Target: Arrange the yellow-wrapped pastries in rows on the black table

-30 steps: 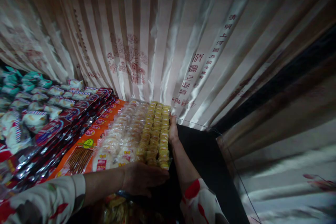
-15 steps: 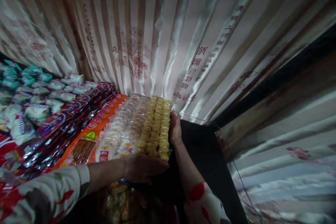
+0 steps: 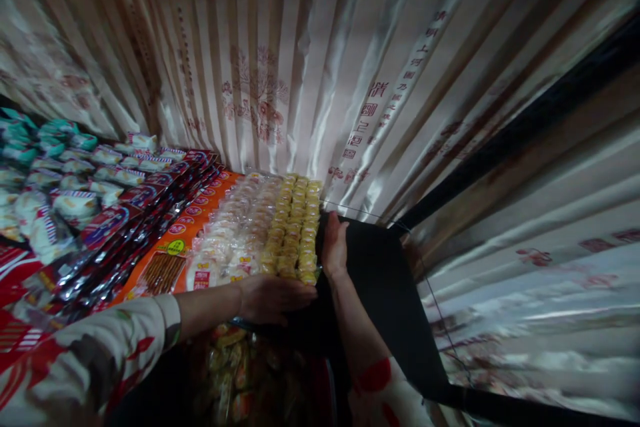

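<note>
Rows of small yellow wrapped snacks [image 3: 294, 230] stand in a neat block at the right end of the display. My left hand [image 3: 274, 299] lies along the front edge of this block, fingers stretched out flat and pointing right. On the block's right side, my right hand [image 3: 335, 247] is upright with its fingers extended, a narrow gap between it and the snacks. Beside the yellow rows on the left are white wrapped snacks [image 3: 240, 227], and then an orange package [image 3: 173, 263] with a picture of brown sticks. Neither hand grasps anything.
A black tabletop [image 3: 385, 287] extends to the right, with a thin cord [image 3: 439, 310] near its edge. Dark red packets [image 3: 145, 220] and green-topped packets [image 3: 55, 137] fill the left. A pleated printed curtain [image 3: 300, 60] hangs behind. Below are more wrapped goods [image 3: 230, 373].
My right hand has come slightly away from the right side of the yellow snacks. My left hand stays flat along their front. The view has shifted a little.
</note>
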{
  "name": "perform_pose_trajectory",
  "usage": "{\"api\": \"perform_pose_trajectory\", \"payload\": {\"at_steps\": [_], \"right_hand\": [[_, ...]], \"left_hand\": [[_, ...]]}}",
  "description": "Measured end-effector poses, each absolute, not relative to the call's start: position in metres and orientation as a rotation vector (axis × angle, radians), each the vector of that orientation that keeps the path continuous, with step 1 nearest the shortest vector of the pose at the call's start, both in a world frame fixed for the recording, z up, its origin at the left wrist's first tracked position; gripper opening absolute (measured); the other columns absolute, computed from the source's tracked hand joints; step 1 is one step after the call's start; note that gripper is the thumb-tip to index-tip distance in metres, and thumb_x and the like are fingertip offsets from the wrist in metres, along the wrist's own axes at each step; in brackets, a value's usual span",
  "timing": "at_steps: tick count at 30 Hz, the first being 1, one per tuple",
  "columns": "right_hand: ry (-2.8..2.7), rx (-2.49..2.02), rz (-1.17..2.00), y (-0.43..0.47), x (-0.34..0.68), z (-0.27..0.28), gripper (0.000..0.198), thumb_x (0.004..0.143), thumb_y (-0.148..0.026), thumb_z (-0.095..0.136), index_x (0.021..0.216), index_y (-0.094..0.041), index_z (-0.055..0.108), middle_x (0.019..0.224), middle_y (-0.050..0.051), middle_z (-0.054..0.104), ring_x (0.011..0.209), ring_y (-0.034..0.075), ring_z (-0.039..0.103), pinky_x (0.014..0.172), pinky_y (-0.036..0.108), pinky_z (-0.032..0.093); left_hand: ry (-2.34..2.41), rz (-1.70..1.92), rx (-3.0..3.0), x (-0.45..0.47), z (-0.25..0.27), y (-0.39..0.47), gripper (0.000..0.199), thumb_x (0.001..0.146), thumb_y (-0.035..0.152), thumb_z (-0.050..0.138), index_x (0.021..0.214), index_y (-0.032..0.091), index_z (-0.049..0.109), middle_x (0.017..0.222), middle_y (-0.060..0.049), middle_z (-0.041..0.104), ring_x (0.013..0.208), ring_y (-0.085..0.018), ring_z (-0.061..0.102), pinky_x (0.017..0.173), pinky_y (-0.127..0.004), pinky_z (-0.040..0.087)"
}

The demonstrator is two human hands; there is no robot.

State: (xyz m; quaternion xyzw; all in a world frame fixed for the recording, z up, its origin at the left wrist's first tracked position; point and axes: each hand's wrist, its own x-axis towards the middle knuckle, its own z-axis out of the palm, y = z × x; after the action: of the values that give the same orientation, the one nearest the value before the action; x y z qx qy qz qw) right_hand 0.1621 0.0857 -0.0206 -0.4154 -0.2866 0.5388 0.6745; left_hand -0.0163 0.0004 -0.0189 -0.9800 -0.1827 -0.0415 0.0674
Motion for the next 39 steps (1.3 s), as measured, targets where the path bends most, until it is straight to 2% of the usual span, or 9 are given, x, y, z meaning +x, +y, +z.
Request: {"api": "perform_pose_trajectory", "payload": {"at_steps": [2, 4, 10, 15, 20, 24, 27, 31, 39], "right_hand": [[-0.655, -0.961, 1.209, 0.066, 0.163, -0.023, 0.052, 0.087, -0.059, 0.029, 0.124, -0.03, 0.051, 0.144, -0.006, 0.036, 0.136, 0.01, 0.023, 0.115, 0.036, 0.01], [-0.655, -0.955, 1.215, 0.049, 0.158, -0.025, 0.054, 0.086, -0.06, 0.03, 0.125, -0.03, 0.05, 0.145, -0.006, 0.033, 0.137, 0.011, 0.022, 0.114, 0.036, 0.01], [-0.623, -0.858, 1.44, 0.04, 0.135, -0.022, 0.052, 0.084, -0.063, 0.033, 0.124, -0.034, 0.051, 0.133, -0.005, 0.051, 0.126, 0.016, 0.043, 0.104, 0.039, 0.036], [-0.606, -0.91, 1.395, 0.046, 0.145, -0.023, 0.051, 0.084, -0.063, 0.034, 0.12, -0.034, 0.055, 0.138, -0.006, 0.044, 0.13, 0.014, 0.037, 0.108, 0.037, 0.03], [-0.658, -0.996, 1.277, 0.053, 0.156, -0.029, 0.049, 0.084, -0.061, 0.035, 0.12, -0.034, 0.054, 0.14, -0.008, 0.041, 0.134, 0.012, 0.029, 0.111, 0.037, 0.025], [-0.998, -1.096, 0.98, 0.076, 0.161, -0.012, 0.048, 0.082, -0.053, 0.049, 0.124, -0.031, 0.052, 0.143, -0.008, 0.036, 0.137, 0.011, 0.022, 0.115, 0.034, 0.009], [-1.375, -1.12, 0.783, 0.106, 0.156, 0.012, 0.049, 0.079, -0.049, 0.055, 0.123, -0.028, 0.054, 0.143, -0.006, 0.036, 0.138, 0.013, 0.016, 0.115, 0.034, -0.001], [-1.786, -1.071, 0.746, 0.148, 0.133, 0.033, 0.052, 0.077, -0.043, 0.059, 0.123, -0.021, 0.054, 0.141, 0.002, 0.04, 0.138, 0.018, 0.02, 0.115, 0.035, 0.001], [-2.587, -1.6, 0.105, 0.181, 0.104, 0.031, 0.061, 0.092, -0.041, 0.02, 0.141, -0.005, 0.025, 0.15, 0.012, 0.02, 0.14, 0.019, 0.01, 0.114, 0.035, 0.005]], "left_hand": [[-0.428, -0.139, -3.027, -0.016, -0.021, 0.0, 0.054, 0.091, 0.042, 0.031, 0.139, 0.018, 0.031, 0.149, 0.005, 0.025, 0.138, -0.008, 0.015, 0.111, -0.021, 0.023], [-0.381, -0.151, -3.072, -0.016, -0.022, 0.0, 0.056, 0.091, 0.037, 0.031, 0.141, 0.013, 0.026, 0.148, -0.001, 0.026, 0.138, -0.011, 0.017, 0.111, -0.028, 0.025], [-0.356, -0.138, -3.124, -0.018, -0.02, 0.001, 0.058, 0.089, 0.036, 0.037, 0.141, 0.014, 0.026, 0.146, -0.001, 0.033, 0.138, -0.012, 0.018, 0.112, -0.027, 0.025], [-0.322, -0.137, -3.075, -0.017, -0.016, 0.001, 0.055, 0.09, 0.034, 0.036, 0.138, 0.007, 0.031, 0.145, -0.006, 0.034, 0.139, -0.011, 0.015, 0.114, -0.025, 0.019], [-0.362, -0.128, -3.068, -0.015, -0.016, -0.001, 0.053, 0.09, 0.035, 0.035, 0.139, 0.015, 0.031, 0.146, -0.001, 0.032, 0.138, -0.01, 0.016, 0.114, -0.026, 0.02], [-0.321, -0.161, -2.964, -0.016, -0.016, 0.0, 0.054, 0.09, 0.038, 0.032, 0.135, 0.008, 0.038, 0.145, -0.005, 0.035, 0.138, -0.013, 0.018, 0.114, -0.026, 0.021], [-0.299, -0.141, -2.859, -0.017, -0.012, 0.0, 0.053, 0.092, 0.039, 0.027, 0.135, 0.01, 0.039, 0.146, -0.003, 0.034, 0.138, -0.012, 0.019, 0.113, -0.024, 0.021], [-0.246, -0.132, -2.727, -0.019, -0.005, -0.001, 0.053, 0.093, 0.036, 0.024, 0.135, 0.008, 0.038, 0.146, -0.002, 0.033, 0.137, -0.013, 0.023, 0.112, -0.024, 0.023], [-0.208, -0.177, -2.793, -0.018, -0.007, 0.004, 0.055, 0.093, 0.037, 0.024, 0.137, 0.005, 0.033, 0.147, -0.006, 0.03, 0.138, -0.014, 0.02, 0.114, -0.021, 0.02]]}}
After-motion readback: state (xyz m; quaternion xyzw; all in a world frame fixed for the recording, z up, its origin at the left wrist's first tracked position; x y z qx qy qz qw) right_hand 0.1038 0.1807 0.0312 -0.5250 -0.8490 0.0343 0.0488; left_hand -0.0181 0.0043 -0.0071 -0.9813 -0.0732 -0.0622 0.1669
